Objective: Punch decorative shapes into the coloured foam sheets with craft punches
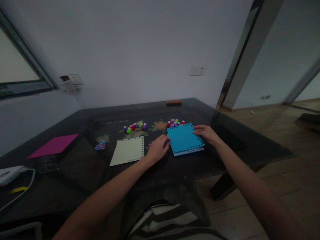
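A blue sheet (183, 137) with punched holes along its edges lies on another hole-punched sheet (188, 152), slightly out of line with it. My right hand (208, 134) pinches the blue sheet's right edge between thumb and fingers. At its left edge, my left hand (158, 149) has curled fingers with the tips closed on the border. A cream sheet (129, 149) with similar holes rests on the table just left of my left hand. Partly hidden behind that hand are some small colourful bits (150, 144), too small to make out.
Several round bottle-like pieces with eye-like tops stand in a left group (135, 127) and a right group (175, 123). Farther left are a small patterned packet (100, 145) and a magenta sheet (53, 145). A brown bar (174, 103) lies at the back of the dark table (82, 166).
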Motion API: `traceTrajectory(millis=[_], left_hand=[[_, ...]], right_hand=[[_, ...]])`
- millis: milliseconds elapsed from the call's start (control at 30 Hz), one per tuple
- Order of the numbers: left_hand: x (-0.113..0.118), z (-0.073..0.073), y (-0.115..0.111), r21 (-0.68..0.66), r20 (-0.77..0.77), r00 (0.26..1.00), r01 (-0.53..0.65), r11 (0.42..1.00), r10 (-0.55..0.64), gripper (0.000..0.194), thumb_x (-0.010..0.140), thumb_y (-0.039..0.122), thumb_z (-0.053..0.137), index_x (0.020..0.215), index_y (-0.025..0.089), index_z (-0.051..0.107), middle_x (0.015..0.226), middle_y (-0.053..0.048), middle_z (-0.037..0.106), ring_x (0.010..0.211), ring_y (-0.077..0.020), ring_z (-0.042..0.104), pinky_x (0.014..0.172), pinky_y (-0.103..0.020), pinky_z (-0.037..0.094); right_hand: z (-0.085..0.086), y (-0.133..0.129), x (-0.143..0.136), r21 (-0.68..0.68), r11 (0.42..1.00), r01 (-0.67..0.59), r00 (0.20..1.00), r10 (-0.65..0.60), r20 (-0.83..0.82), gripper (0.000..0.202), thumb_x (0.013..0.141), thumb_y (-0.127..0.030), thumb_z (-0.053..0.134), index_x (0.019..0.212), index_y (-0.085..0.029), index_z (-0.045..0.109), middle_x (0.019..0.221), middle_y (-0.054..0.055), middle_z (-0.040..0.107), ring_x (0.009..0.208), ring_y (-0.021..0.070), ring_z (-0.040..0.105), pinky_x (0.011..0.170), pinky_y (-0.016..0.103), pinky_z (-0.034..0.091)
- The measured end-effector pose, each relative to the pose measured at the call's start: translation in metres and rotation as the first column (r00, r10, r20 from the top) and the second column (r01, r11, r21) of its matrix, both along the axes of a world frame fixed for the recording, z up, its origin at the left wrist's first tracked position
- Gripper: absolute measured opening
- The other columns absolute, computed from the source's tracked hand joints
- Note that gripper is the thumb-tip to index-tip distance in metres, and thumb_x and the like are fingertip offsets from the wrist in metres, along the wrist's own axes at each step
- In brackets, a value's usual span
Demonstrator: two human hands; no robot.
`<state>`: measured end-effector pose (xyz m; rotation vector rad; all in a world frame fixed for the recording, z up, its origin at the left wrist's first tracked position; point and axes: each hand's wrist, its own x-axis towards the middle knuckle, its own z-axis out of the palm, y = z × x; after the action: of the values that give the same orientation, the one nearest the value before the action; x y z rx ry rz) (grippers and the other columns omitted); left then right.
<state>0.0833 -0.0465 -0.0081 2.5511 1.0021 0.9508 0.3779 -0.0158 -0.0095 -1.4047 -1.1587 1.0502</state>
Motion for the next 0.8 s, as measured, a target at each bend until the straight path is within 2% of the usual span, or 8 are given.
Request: traceTrajectory(millis=[200, 500, 800], left_hand=[[0.003, -0.004, 0.000, 0.002, -0.094, 0.996, 0.003, 1.000, -0.002, 0.022, 0.087, 0.018, 0.045, 0.105, 0.019, 0.057, 0.107, -0.007, 0.058, 0.101, -0.0202, 0.056, 0.090, -0.033, 0.046], [0.004, -0.011, 0.002, 0.040, -0.136, 0.991, 0.010, 0.999, -0.005, 0.024, 0.087, 0.019, 0.046, 0.107, 0.019, 0.058, 0.110, -0.008, 0.057, 0.103, -0.0208, 0.056, 0.092, -0.034, 0.045], [0.007, -0.012, -0.002, 0.026, -0.222, 0.975, 0.018, 1.000, -0.012, 0.034, 0.090, 0.030, 0.045, 0.119, 0.020, 0.058, 0.125, -0.010, 0.054, 0.110, -0.0224, 0.055, 0.097, -0.036, 0.044]], right_hand=[[-0.002, -0.003, -0.002, -0.035, 0.999, -0.022, 1.000, 0.023, 0.015, 0.042, 0.056, -0.011, 0.076, 0.096, -0.014, 0.064, 0.062, -0.001, 0.064, 0.053, 0.0119, 0.058, 0.052, 0.024, 0.046], [0.000, -0.003, -0.001, -0.025, 1.000, -0.015, 0.998, 0.017, 0.066, 0.038, 0.057, -0.010, 0.075, 0.094, -0.015, 0.065, 0.062, -0.001, 0.064, 0.053, 0.0123, 0.058, 0.055, 0.025, 0.047], [0.000, -0.004, -0.002, -0.029, 0.999, -0.026, 0.994, 0.029, 0.104, 0.034, 0.057, -0.009, 0.075, 0.089, -0.016, 0.066, 0.061, -0.001, 0.064, 0.054, 0.0126, 0.057, 0.055, 0.025, 0.045]])
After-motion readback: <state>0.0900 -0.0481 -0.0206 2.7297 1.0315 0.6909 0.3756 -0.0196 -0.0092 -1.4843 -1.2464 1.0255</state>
